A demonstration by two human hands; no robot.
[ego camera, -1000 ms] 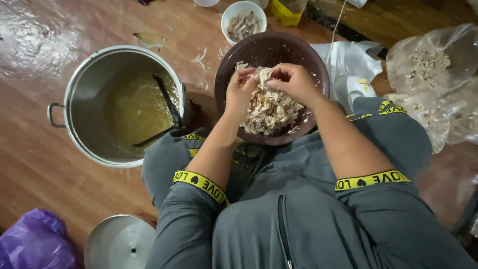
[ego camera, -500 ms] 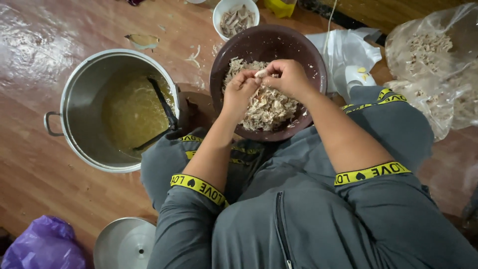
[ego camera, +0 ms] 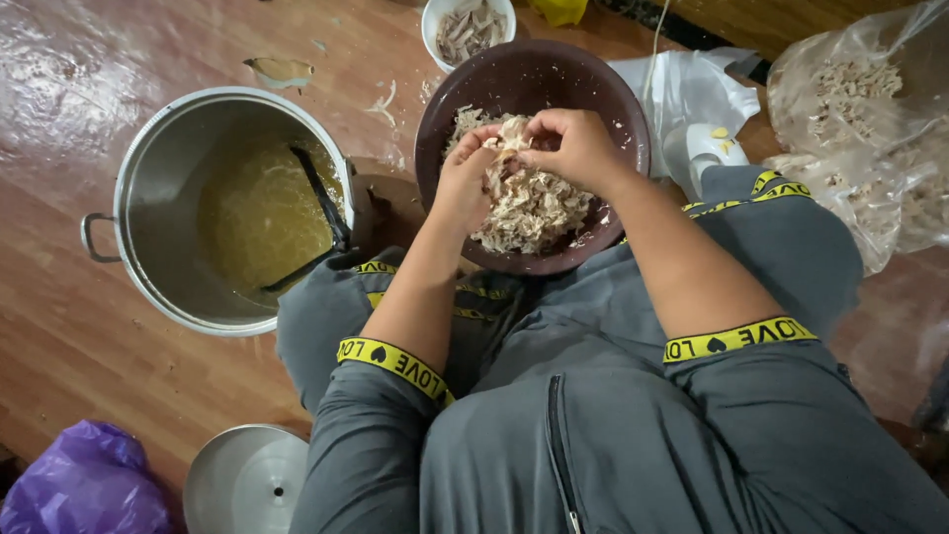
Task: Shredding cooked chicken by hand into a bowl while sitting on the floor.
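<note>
Your left hand (ego camera: 465, 178) and right hand (ego camera: 573, 148) meet over the brown bowl (ego camera: 593, 89) resting on your lap. Both have their fingers curled and pinched onto one piece of shredded meat (ego camera: 509, 143), held between them just above the meat pile (ego camera: 534, 213) in the bowl. To the left on the wooden floor (ego camera: 59, 297) stands a steel pot (ego camera: 148, 168) of yellowish broth with a dark ladle (ego camera: 321, 198) in it. A small white bowl (ego camera: 430, 20) of scraps sits beyond the brown bowl. Clear bags (ego camera: 860, 129) lie right; a lid (ego camera: 247, 480) and purple bag (ego camera: 84, 485) lie near your left knee.
</note>
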